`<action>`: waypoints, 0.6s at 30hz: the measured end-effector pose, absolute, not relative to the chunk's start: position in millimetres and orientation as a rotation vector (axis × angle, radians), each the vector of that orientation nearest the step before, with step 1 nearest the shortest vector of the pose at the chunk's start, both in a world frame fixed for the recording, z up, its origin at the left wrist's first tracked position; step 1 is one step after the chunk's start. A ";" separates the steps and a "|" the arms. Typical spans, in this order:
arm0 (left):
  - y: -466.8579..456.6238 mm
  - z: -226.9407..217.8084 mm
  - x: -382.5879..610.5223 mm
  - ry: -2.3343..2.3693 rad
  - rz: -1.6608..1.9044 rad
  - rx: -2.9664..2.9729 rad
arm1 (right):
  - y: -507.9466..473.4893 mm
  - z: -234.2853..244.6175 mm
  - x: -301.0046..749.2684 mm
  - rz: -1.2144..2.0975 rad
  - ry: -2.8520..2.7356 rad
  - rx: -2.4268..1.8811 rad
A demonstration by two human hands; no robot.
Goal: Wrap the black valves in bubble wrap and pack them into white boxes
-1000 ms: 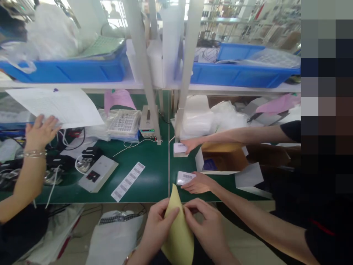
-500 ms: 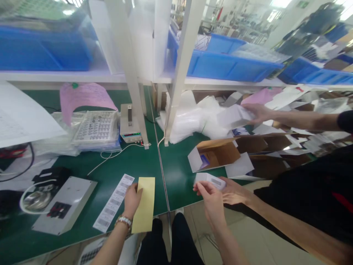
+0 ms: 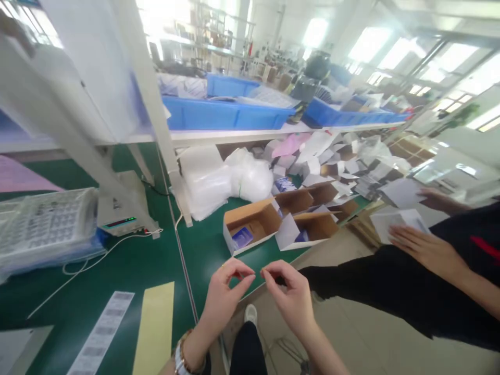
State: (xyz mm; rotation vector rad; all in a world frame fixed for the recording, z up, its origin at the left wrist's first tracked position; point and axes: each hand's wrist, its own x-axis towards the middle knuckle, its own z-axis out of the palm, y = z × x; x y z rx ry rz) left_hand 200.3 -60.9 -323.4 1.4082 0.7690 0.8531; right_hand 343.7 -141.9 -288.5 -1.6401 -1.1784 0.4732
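My left hand (image 3: 230,286) and my right hand (image 3: 289,294) face each other over the bench's front edge, fingertips almost meeting. Each pinches thumb against index finger; whatever may be between them is too small to make out. Just beyond them on the green bench stands an open cardboard box (image 3: 250,221) with a blue-purple item (image 3: 242,237) inside. A second open box (image 3: 312,229) sits to its right. Down to the left lie a strip of printed labels (image 3: 103,333) and a yellow paper sheet (image 3: 154,325), both apart from my hands.
At right, a co-worker's hand (image 3: 425,247) rests on a white box (image 3: 400,224). Clear plastic bags (image 3: 207,182), a metered instrument (image 3: 121,208) with a white cable, and a shelf with blue bins (image 3: 226,112) line the back.
My left hand has left the yellow sheet and come over beside my right. My right hand is off the small labelled box. The co-worker has moved back with a box, and the view has turned right.
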 end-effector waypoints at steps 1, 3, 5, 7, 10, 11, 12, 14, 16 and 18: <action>-62.6 -320.2 212.6 0.745 0.869 1.429 | -146.5 -283.8 356.2 0.437 -1.206 -1.629; -66.6 -312.8 238.2 0.701 0.902 1.499 | -157.3 -277.9 385.4 0.422 -1.242 -1.595; -71.6 -304.0 265.5 0.658 0.948 1.606 | -169.9 -276.4 419.1 0.515 -1.176 -1.541; -77.1 -294.2 294.4 0.595 1.036 1.758 | -182.9 -277.1 455.3 0.685 -0.979 -1.468; -85.9 -279.2 337.7 0.461 1.227 2.066 | -199.6 -274.7 507.3 0.935 -0.636 -1.357; -89.0 -274.5 351.6 0.410 1.286 2.175 | -203.9 -272.1 522.8 1.014 -0.560 -1.323; -92.0 -270.1 364.8 0.361 1.342 2.275 | -207.5 -268.7 537.0 1.085 -0.499 -1.293; -97.9 -262.7 389.4 0.273 1.437 2.429 | -212.6 -261.1 561.6 1.206 -0.421 -1.237; -103.1 -257.7 410.8 0.223 1.501 2.530 | -215.9 -254.9 581.5 1.282 -0.384 -1.199; -107.5 -255.6 428.7 0.213 1.526 2.603 | -218.4 -251.6 597.2 1.333 -0.375 -1.176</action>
